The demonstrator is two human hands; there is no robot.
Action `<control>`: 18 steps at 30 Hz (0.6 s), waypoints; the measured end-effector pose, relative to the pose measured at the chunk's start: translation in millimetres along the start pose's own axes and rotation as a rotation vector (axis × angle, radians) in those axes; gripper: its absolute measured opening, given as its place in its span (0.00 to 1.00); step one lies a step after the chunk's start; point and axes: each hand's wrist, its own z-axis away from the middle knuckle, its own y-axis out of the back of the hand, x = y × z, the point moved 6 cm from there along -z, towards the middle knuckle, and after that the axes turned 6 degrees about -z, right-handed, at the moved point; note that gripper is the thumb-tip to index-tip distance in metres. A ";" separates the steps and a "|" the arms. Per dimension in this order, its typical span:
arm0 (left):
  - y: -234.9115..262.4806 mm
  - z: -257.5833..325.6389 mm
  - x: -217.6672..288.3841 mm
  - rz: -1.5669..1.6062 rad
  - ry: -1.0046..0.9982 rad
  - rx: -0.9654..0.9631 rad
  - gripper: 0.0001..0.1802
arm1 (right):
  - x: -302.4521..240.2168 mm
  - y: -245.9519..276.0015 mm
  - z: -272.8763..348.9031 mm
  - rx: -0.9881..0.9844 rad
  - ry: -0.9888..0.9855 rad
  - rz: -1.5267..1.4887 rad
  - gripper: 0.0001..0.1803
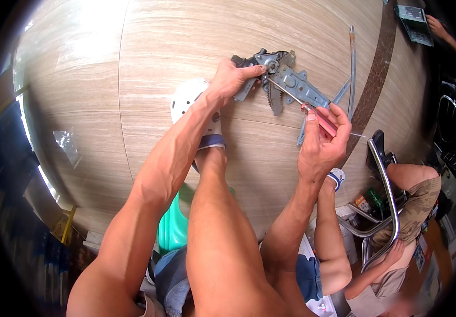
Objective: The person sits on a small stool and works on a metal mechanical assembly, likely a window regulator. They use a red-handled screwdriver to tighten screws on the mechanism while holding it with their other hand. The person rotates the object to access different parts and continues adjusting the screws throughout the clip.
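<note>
My left hand (234, 79) grips the dark motor end of a grey metal window regulator (297, 86), its thumb pressed on the plate near a round hub. A toothed sector gear (275, 100) hangs below the hub, and thin metal arms reach out to the right. In my right hand (323, 140) is a screwdriver (320, 119) with a red handle, held between thumb and fingers. Its shaft slants up and left, the tip at the regulator beside my left thumb. Whether the tip sits in a screw is too small to tell.
A long metal rail (351, 68) lies right of the regulator on the tiled floor (159, 42). Beneath me is a green plastic stool (173, 227). A person (392, 259) sits at the right by a chrome chair frame (389, 185). Another person's hand (437, 26) touches a dark box (415, 25).
</note>
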 end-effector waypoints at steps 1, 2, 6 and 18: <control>0.0 0.5 0.0 -0.001 0.004 0.000 0.16 | -0.3 0.0 0.2 -0.003 -0.004 0.002 0.23; 0.1 0.3 -0.7 0.000 0.005 0.001 0.16 | -0.5 -0.1 0.3 -0.005 -0.008 0.005 0.23; -0.3 -0.7 -0.8 0.020 -0.016 0.013 0.15 | 0.1 -0.2 0.2 -0.006 -0.007 0.004 0.21; -1.5 -4.0 -1.2 0.056 -0.034 0.024 0.14 | -11.7 2.9 -21.3 -0.297 0.148 0.186 0.14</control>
